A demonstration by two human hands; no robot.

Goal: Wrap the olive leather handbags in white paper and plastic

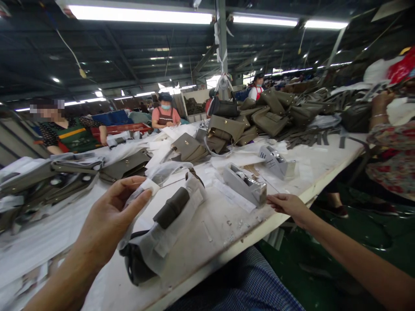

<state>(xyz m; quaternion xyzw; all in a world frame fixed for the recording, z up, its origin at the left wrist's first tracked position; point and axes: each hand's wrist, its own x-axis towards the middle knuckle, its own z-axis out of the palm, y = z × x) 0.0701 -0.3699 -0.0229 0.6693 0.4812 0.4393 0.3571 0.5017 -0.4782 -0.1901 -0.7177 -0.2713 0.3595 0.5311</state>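
My left hand (113, 211) is closed, thumb against fingers, on white wrapping paper (154, 186). Below it on the table lies an olive handbag strap or handle roll (171, 207), partly covered by translucent wrapping (191, 203). A dark rounded bag part (138, 263) sticks out at the near end of this bundle. My right hand (285, 205) pinches its fingertips together right at the cutting end of a grey tape dispenser (241, 183). Whatever sits between those fingertips is too small to make out.
A second tape dispenser (275, 162) stands behind the first. Olive handbags (269, 116) are heaped at the back, with more wrapped ones (48, 177) stacked at left. The table edge (227, 255) runs close to my lap. Co-workers (165, 114) sit across; another person's arm (379, 108) is at right.
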